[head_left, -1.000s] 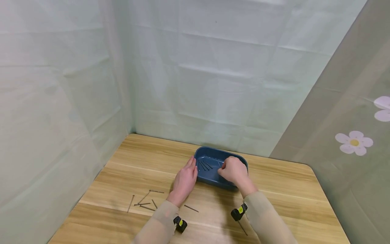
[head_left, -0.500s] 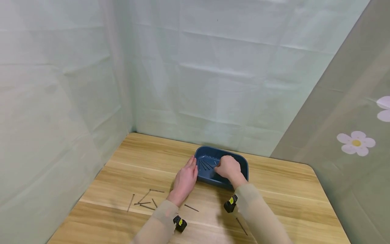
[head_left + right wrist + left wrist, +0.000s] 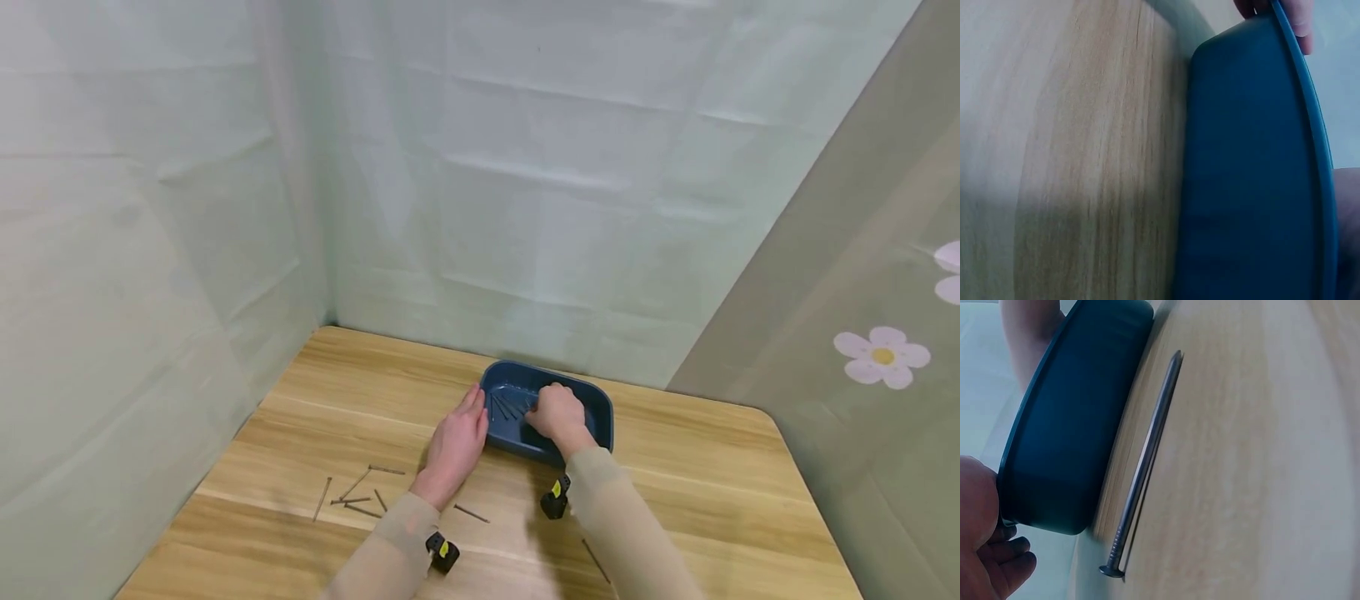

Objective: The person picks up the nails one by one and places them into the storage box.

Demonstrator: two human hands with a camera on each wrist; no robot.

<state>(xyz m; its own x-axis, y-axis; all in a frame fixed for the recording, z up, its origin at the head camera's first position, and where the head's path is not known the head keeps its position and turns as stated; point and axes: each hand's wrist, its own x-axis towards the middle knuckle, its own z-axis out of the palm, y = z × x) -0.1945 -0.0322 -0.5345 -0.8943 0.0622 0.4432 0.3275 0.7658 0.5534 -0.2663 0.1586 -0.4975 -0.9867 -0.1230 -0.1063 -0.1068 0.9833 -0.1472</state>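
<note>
Lying in tray: nails; right hand inside; left hand touching end

The tray is dark navy in the head view and teal-blue in both wrist views, while the nail is a metallic dark grey. The table is honey-tan with streaky lengthwise wood grain in paler and browner bands; the sleeves are plain beige, and the wrist device is black with a yellow patch. The back cloth is pale grey-green, the side cloth grey-brown to muted green, printed with a pinkish-white, yellow-centred flower.
</note>
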